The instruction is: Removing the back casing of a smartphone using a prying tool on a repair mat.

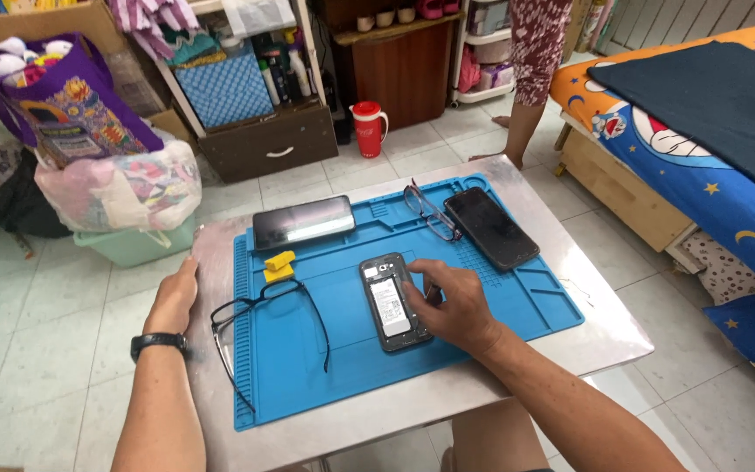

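Head view, first inspector: What is noted at the left?

Second inspector: The left hand (175,297) is laid flat on the metal table (609,336) at nine o'clock of the blue work mat (526,301). Its fingers are extended and together, and nothing is held. Black-framed glasses (264,319) are found at seven o'clock on the mat, a small yellow piece (279,265) just above them, and a glossy phone (302,222) at eleven o'clock.

First inspector: And the item under work?

Second inspector: The opened phone (391,301) is laid back-up at the mat's centre, its cover off and a white-labelled battery exposed. The right hand (452,306) is set against its right edge, fingers curled and touching the frame. Whether anything small is pinched cannot be told. The step is judged to be work inside the opened back. A fine fingertip purchase at the frame edge would be called for, with the body kept steady.

First inspector: Remaining items?

Second inspector: A second pair of glasses (430,211) and a dark phone (491,228) are recorded at one o'clock. Beyond, a tiled floor, stuffed bags (89,131), a red jug (369,128), another person's legs (526,105) and a bed (683,149) in a cartoon sheet are observed.
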